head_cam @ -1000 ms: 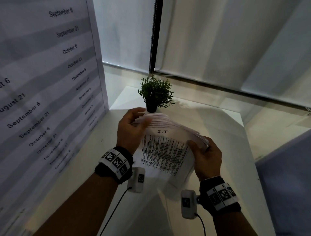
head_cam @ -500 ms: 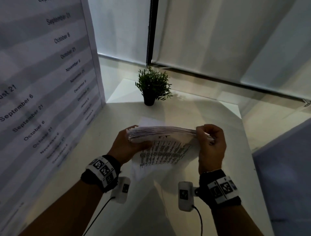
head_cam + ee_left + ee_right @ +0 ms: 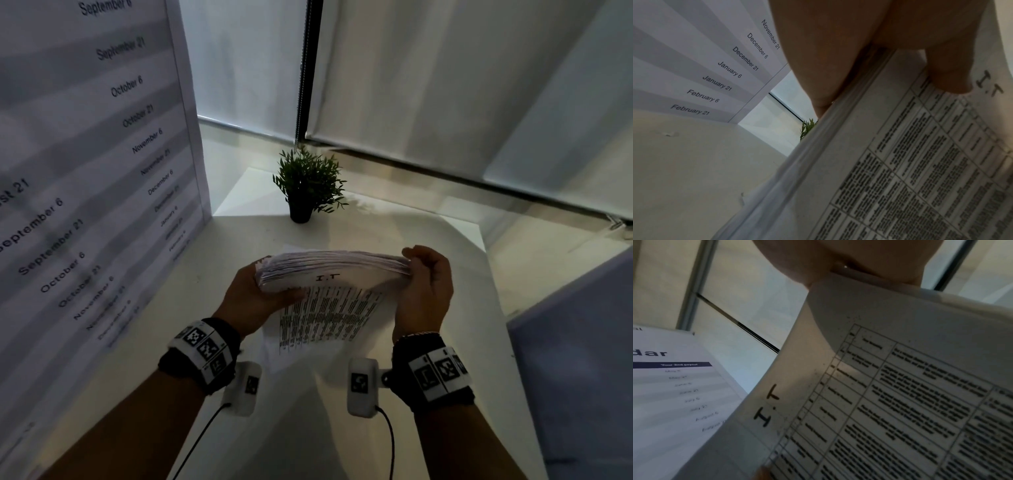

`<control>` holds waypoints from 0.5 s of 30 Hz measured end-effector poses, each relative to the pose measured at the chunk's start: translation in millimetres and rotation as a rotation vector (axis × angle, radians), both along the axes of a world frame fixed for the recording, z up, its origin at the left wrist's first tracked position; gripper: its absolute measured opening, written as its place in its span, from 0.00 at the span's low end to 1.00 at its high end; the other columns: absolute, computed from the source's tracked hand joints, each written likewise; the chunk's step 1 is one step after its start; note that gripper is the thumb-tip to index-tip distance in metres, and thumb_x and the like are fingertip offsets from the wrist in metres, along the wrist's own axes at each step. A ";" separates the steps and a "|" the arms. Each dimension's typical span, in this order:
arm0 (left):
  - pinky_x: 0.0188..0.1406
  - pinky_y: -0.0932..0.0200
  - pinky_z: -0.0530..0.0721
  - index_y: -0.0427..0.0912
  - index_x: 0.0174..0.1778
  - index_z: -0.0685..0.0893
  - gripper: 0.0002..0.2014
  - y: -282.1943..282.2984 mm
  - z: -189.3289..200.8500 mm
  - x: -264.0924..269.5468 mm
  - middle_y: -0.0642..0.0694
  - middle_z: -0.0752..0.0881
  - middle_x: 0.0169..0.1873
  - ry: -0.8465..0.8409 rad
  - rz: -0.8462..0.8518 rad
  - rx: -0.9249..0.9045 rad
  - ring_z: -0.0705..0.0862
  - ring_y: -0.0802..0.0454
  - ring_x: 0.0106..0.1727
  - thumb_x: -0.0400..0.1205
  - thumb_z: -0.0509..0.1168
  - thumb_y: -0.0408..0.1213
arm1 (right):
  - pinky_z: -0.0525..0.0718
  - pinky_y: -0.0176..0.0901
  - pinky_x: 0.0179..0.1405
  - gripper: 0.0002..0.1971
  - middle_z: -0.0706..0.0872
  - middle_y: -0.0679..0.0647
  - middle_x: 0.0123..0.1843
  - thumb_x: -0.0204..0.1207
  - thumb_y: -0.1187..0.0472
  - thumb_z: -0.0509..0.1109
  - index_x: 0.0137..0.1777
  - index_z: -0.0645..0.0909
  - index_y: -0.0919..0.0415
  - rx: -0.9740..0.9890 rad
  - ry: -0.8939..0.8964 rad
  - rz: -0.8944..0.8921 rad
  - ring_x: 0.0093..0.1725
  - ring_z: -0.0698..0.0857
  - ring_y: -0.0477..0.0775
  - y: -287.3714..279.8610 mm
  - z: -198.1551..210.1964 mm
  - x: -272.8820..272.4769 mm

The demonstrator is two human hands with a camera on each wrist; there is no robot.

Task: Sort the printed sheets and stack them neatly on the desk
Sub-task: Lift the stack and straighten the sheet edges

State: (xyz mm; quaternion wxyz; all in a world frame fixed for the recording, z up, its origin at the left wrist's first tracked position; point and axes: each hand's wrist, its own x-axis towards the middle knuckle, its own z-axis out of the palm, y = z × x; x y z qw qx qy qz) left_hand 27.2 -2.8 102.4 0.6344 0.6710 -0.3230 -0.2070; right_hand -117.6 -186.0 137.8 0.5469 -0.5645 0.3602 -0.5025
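Above a white desk (image 3: 428, 240), I hold a thick stack of printed sheets (image 3: 334, 265) between both hands, its long edges turned up toward the head camera and the bundle bowed slightly upward in the middle. My left hand (image 3: 253, 296) grips the left end of the stack, the thumb laid across the front sheet, as the left wrist view shows, just beside the heading "I.T". My right hand (image 3: 424, 291) grips the right end, fingers curled over the top edge of the pile. The front sheet (image 3: 329, 315) hangs down toward me, away from the rest of the bundle, and carries a ruled table of dense black text under that heading; the words are too blurred to read. I cannot tell whether its lower edge touches the desk. The corner of another sheet (image 3: 294, 248) shows behind the stack on the far side.

A small potted plant (image 3: 306, 186) in a dark pot stands upright on the desk beyond the stack, well apart from my hands. A large calendar poster (image 3: 102, 154) listing dates from September to February stands along the left edge of the desk. Pale window blinds (image 3: 445, 85) hang behind the desk.
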 end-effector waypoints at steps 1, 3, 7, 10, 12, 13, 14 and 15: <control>0.52 0.53 0.89 0.52 0.56 0.89 0.19 -0.3 -0.3 0.3 0.49 0.91 0.51 -0.012 -0.013 0.010 0.90 0.55 0.52 0.69 0.79 0.37 | 0.79 0.27 0.50 0.05 0.86 0.45 0.48 0.80 0.62 0.68 0.53 0.82 0.57 0.005 0.018 0.024 0.47 0.83 0.33 1.0 2.1 0.6; 0.54 0.48 0.89 0.51 0.57 0.89 0.19 -0.3 -1.9 1.5 0.47 0.91 0.51 -0.013 -0.018 0.009 0.90 0.52 0.53 0.70 0.80 0.39 | 0.78 0.21 0.45 0.07 0.85 0.42 0.47 0.79 0.60 0.71 0.55 0.81 0.54 -0.010 0.065 0.046 0.42 0.81 0.26 0.1 0.3 1.2; 0.53 0.43 0.89 0.46 0.56 0.89 0.19 0.1 -4.4 3.7 0.43 0.91 0.50 -0.028 0.008 0.007 0.90 0.48 0.52 0.70 0.80 0.41 | 0.78 0.23 0.47 0.07 0.86 0.45 0.49 0.82 0.59 0.67 0.58 0.81 0.54 -0.031 0.056 0.015 0.45 0.82 0.30 -4.6 -2.3 -0.1; 0.53 0.44 0.89 0.46 0.56 0.90 0.17 0.5 -4.2 4.0 0.42 0.91 0.49 -0.040 0.009 0.015 0.90 0.48 0.51 0.71 0.79 0.37 | 0.77 0.27 0.47 0.09 0.85 0.41 0.49 0.82 0.56 0.67 0.60 0.80 0.51 -0.042 0.086 0.015 0.48 0.82 0.35 -4.1 -3.2 0.1; 0.54 0.44 0.89 0.46 0.56 0.90 0.16 0.6 -3.9 3.4 0.42 0.91 0.49 -0.026 0.017 0.015 0.90 0.48 0.51 0.71 0.78 0.36 | 0.75 0.28 0.49 0.09 0.84 0.38 0.49 0.82 0.55 0.66 0.61 0.80 0.51 -0.019 0.065 -0.018 0.50 0.82 0.33 -5.8 -2.3 -2.0; 0.55 0.44 0.89 0.46 0.56 0.89 0.16 0.7 -4.8 2.7 0.43 0.91 0.50 -0.012 0.027 0.017 0.90 0.50 0.51 0.72 0.78 0.37 | 0.76 0.29 0.50 0.12 0.85 0.38 0.50 0.81 0.52 0.68 0.63 0.79 0.50 -0.006 0.045 0.029 0.51 0.82 0.32 -6.3 -2.5 -4.2; 0.56 0.44 0.88 0.48 0.57 0.89 0.16 0.8 -5.4 2.3 0.46 0.92 0.50 0.005 0.042 0.017 0.90 0.51 0.52 0.73 0.78 0.40 | 0.79 0.29 0.50 0.19 0.85 0.39 0.52 0.77 0.50 0.72 0.67 0.76 0.48 -0.003 0.043 0.110 0.51 0.84 0.32 -6.9 -6.5 -6.5; 0.56 0.45 0.88 0.51 0.57 0.89 0.17 -0.1 -6.2 1.8 0.48 0.92 0.50 0.019 0.065 0.025 0.90 0.53 0.52 0.72 0.78 0.45 | 0.82 0.28 0.49 0.28 0.85 0.40 0.55 0.71 0.53 0.78 0.70 0.73 0.47 -0.003 0.071 0.190 0.52 0.85 0.33 -6.0 -11.0 -8.2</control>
